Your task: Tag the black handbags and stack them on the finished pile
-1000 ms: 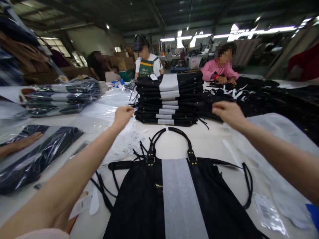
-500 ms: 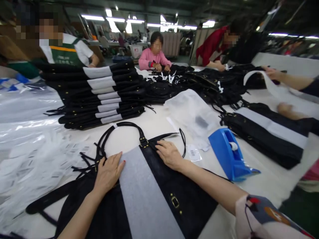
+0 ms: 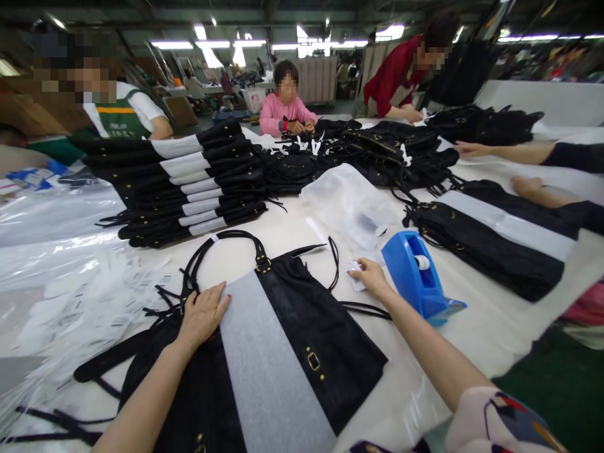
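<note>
A black handbag point(image 3: 325, 314) lies flat before me, with a grey-white paper strip point(image 3: 268, 352) down its middle and a gold buckle on its right side. My left hand point(image 3: 202, 318) rests open on the bag, its fingertips touching the edge of the strip. Beyond the bag's right side, my right hand point(image 3: 372, 278) pinches a small clear packet point(image 3: 357, 283) with a white label, low over the table. The bag's looped handles point(image 3: 236, 236) reach away from me, tied with a white band.
A blue tape dispenser point(image 3: 410, 277) stands right of my right hand, near a crumpled white plastic bag point(image 3: 344, 195). Folded black bags point(image 3: 226, 170) are stacked at left, beside loose labels point(image 3: 104, 302). A co-worker's hands point(image 3: 538, 189) are above another black bag point(image 3: 491, 251). Other people work beyond.
My right hand has left the black handbag, moved right and taken hold of the small packet. My left hand stays on the bag. The co-worker's hands at right have shifted with the white sheet.
</note>
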